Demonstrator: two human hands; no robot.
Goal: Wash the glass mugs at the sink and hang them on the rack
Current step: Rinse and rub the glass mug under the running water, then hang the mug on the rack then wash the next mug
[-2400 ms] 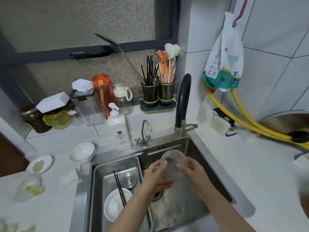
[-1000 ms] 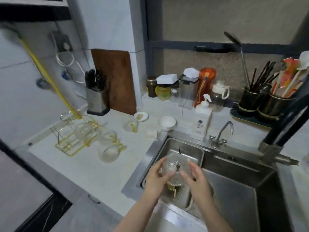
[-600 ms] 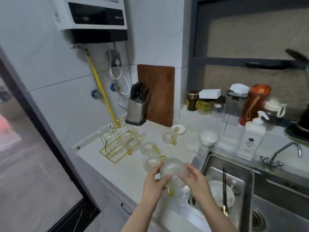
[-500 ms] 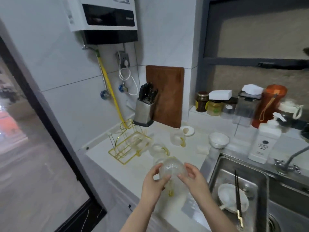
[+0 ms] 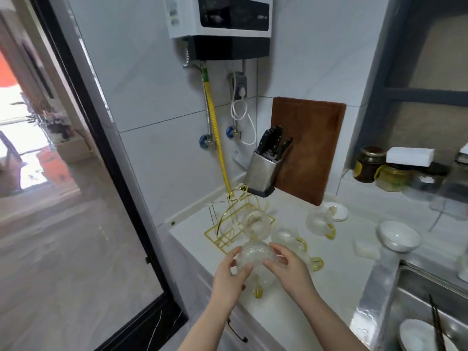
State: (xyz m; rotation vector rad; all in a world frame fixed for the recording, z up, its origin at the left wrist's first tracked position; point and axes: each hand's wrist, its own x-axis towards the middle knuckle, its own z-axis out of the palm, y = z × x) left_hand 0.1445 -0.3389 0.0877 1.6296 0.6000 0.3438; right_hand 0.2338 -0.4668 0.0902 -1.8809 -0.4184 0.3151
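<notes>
I am holding a textured glass mug [image 5: 255,264] bottom-up over the worktop [image 5: 336,274], my left hand [image 5: 229,279] and right hand [image 5: 288,271] both cupping its sides, yellow handle pointing down. Since 2.4 seconds back, it has left the sink [image 5: 417,300], now lying at 3 o'clock. The gold rack [image 5: 228,224], bearing one mug [image 5: 255,222], is standing at 12 o'clock, nearer than half a second ago. Three mugs [image 5: 319,221] are resting at 1 o'clock.
</notes>
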